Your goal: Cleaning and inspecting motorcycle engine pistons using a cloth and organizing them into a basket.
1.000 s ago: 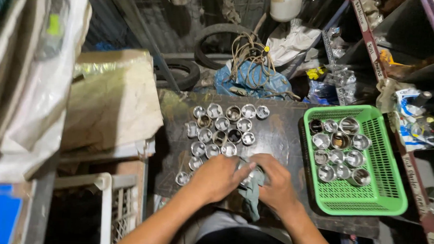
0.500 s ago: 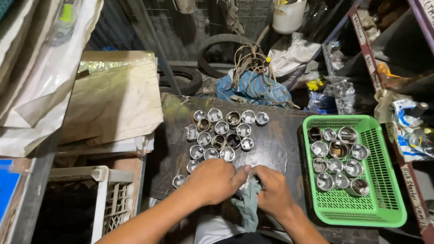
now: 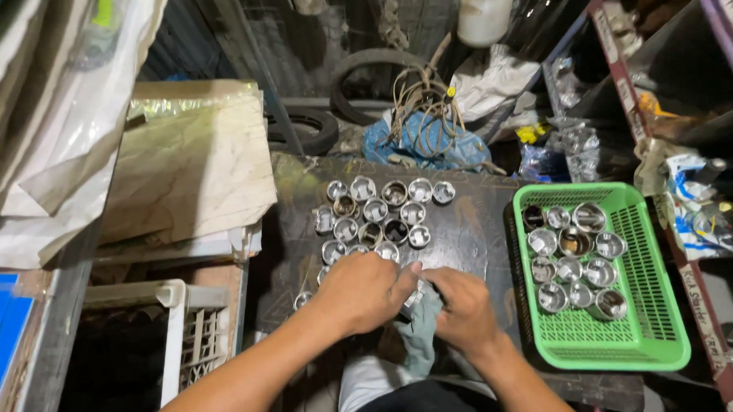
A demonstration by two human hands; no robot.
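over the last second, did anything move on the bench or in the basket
Hardly. Both hands, left hand and right hand, stay together at the near edge of the dark bench, working a grey rag around something small. The metal cups on the bench and those in the green basket lie as before.

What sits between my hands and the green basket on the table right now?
Nothing visible does. Bare dark table lies between the right hand, which with the left hand grips a grey cloth and a small metal part, and the green basket of metal cups.
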